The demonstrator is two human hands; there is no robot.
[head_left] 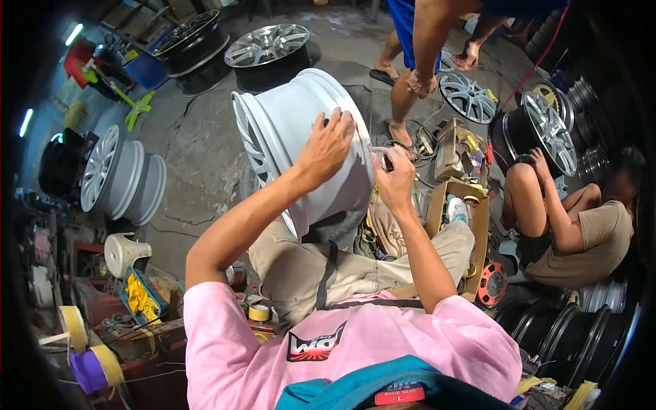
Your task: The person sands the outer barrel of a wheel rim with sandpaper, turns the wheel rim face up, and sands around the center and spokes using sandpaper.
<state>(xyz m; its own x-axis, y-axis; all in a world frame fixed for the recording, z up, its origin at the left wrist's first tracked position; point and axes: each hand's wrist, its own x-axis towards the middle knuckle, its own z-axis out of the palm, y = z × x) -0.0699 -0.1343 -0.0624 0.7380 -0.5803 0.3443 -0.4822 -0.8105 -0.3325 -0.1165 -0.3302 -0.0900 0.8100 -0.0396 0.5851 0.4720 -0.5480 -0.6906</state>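
Observation:
A silver-grey alloy wheel rim (301, 109) lies on its side across my lap area, its spoked face turned left. My left hand (329, 147) presses on the barrel near its right lip, with the fingers curled over a small dark piece that I cannot make out. At the right edge of the rim is my right hand (395, 172), thumb raised and fingers bent. Something dark shows between its thumb and fingers, too small to name. Beneath the rim, a dark tire (338, 229) is partly hidden.
Other rims stand around: a silver one (102, 167) at left and a black-barrelled one (268, 51) behind. A cardboard box (437, 205) with tape rolls is by my right leg. One person (424, 48) stands ahead; another (581, 232) squats at right beside a rim (550, 133).

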